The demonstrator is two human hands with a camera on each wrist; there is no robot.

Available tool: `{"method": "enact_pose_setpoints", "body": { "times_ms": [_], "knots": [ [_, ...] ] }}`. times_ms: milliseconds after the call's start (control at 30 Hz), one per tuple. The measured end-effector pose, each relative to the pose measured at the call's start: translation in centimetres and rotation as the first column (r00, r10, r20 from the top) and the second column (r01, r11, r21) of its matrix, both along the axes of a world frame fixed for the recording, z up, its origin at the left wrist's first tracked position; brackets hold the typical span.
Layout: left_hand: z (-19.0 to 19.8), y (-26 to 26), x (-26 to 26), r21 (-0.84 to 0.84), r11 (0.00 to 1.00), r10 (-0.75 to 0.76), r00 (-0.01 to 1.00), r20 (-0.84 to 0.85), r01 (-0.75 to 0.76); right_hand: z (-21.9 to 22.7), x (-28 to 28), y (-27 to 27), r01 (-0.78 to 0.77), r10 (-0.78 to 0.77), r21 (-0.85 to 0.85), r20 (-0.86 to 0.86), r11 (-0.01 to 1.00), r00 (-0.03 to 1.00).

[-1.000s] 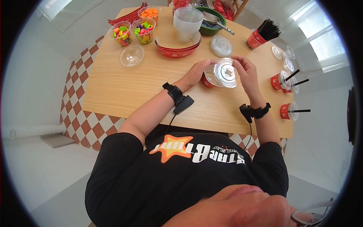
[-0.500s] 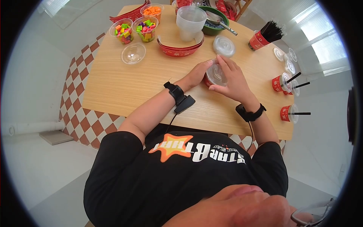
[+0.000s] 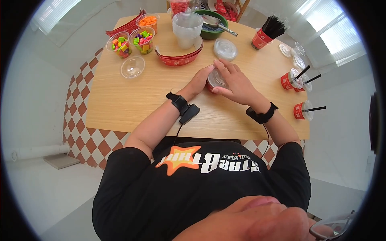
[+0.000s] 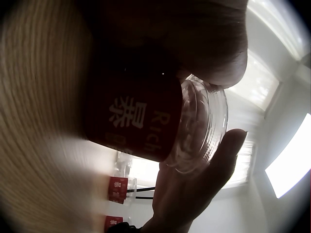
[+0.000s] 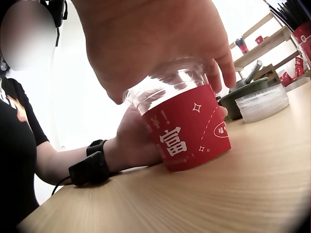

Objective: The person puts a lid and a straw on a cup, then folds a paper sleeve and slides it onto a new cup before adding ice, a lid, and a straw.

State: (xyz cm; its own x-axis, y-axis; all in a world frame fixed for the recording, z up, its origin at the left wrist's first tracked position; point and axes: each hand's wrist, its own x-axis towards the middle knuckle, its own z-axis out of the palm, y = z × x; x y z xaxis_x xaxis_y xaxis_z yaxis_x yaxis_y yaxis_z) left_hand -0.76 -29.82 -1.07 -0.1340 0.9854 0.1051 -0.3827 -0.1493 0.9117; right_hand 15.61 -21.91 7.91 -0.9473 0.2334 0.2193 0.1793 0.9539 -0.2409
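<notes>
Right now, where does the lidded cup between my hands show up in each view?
Head: lidded cup, above centre, slightly right.
Left wrist: cup across the middle, turned sideways.
Right wrist: cup just right of centre, leaning in the picture.
Shared landmark: your right hand over it.

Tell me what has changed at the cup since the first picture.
The right hand moved left, bringing the clear lid onto the red-sleeved cup; it let go its pinch on the rim and now spreads over the top. Unchanged: left hand holding the cup, strawed cups standing at right.
</notes>
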Motion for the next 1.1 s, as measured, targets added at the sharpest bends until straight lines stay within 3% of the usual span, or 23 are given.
{"method": "enact_pose_setpoints", "body": {
  "times_ms": [67, 133, 233, 300, 333, 367, 433, 533, 700, 767, 833, 900, 967, 1000, 1067, 1100],
  "knots": [
    [0.4, -0.3, 0.0, 0.010, 0.999, -0.033, 0.999, 0.009, 0.033, -0.1, 0.2, 1.2, -0.030, 0.030, -0.005, -0.022, 1.000, 0.999],
    [1.0, -0.4, 0.0, 0.025, 0.998, -0.057, 0.998, 0.019, 0.057, 0.3, 0.5, 3.7, -0.032, -0.009, -0.310, -0.128, 0.950, 0.992],
    [1.6, -0.7, 0.1, 0.040, 0.998, -0.057, 0.998, -0.003, 0.057, 2.3, 0.8, 9.8, 0.250, -0.333, -0.268, -0.333, 0.930, 0.882],
    [1.9, -0.9, 0.2, -0.008, 1.000, -0.029, 0.999, -0.032, 0.028, 2.6, 1.6, 15.8, 0.384, -0.436, -0.210, -0.497, 0.899, 0.750],
    [1.7, -0.7, 0.1, -0.002, 1.000, -0.029, 0.999, -0.032, 0.029, 3.4, 2.1, 17.5, 0.534, -0.524, -0.140, -0.503, 0.834, 0.687],
    [1.1, -0.4, 0.0, 0.014, 0.999, -0.037, 0.999, -0.033, 0.038, 3.8, 2.7, 19.4, 0.533, -0.520, -0.134, -0.507, 0.836, 0.687],
    [0.9, -0.3, -0.1, 0.034, 0.999, -0.039, 0.999, -0.032, 0.040, 3.7, 3.6, 23.0, 0.734, -0.591, 0.104, -0.524, 0.671, 0.614],
    [0.7, -0.3, 0.0, 0.028, 0.999, -0.018, 0.998, -0.059, 0.020, 3.6, 4.2, 25.3, 0.735, -0.569, 0.247, -0.496, 0.632, 0.656],
    [0.4, -0.2, -0.2, 0.092, 0.996, 0.002, 0.991, -0.136, 0.010, 4.4, 4.0, 27.5, 0.661, -0.491, 0.236, -0.507, 0.712, 0.709],
    [0.1, 0.0, -0.1, 0.108, 0.994, 0.004, 0.993, -0.121, 0.009, 6.2, 3.6, 26.1, 0.692, -0.542, 0.106, -0.541, 0.714, 0.643],
    [0.6, -0.1, -0.1, 0.129, 0.992, 0.018, 0.991, -0.129, -0.001, 8.7, 3.6, 23.8, 0.623, -0.493, -0.066, -0.678, 0.780, 0.545],
    [0.6, -0.1, -0.1, 0.117, 0.993, 0.020, 0.993, -0.119, -0.006, 11.5, 3.3, 18.0, 0.290, -0.337, -0.220, -0.824, 0.931, 0.456],
    [0.4, 0.0, -0.2, 0.105, 0.995, 0.017, 0.993, -0.117, -0.005, 13.1, 3.3, 12.4, -0.007, -0.236, -0.265, -0.873, 0.964, 0.427],
    [0.2, 0.1, -0.2, 0.112, 0.994, 0.017, 0.993, -0.114, -0.004, 13.2, 3.3, 9.7, -0.007, -0.241, -0.270, -0.871, 0.963, 0.427],
    [0.2, 0.1, -0.1, 0.113, 0.994, 0.008, 0.994, -0.112, 0.005, 12.8, 3.4, 4.8, -0.218, -0.203, -0.391, -0.788, 0.894, 0.581],
    [0.6, -0.1, -0.1, 0.110, 0.994, -0.003, 0.994, -0.106, 0.015, 12.1, 3.2, 2.9, -0.248, -0.158, -0.384, -0.767, 0.889, 0.621]
  ]
}}
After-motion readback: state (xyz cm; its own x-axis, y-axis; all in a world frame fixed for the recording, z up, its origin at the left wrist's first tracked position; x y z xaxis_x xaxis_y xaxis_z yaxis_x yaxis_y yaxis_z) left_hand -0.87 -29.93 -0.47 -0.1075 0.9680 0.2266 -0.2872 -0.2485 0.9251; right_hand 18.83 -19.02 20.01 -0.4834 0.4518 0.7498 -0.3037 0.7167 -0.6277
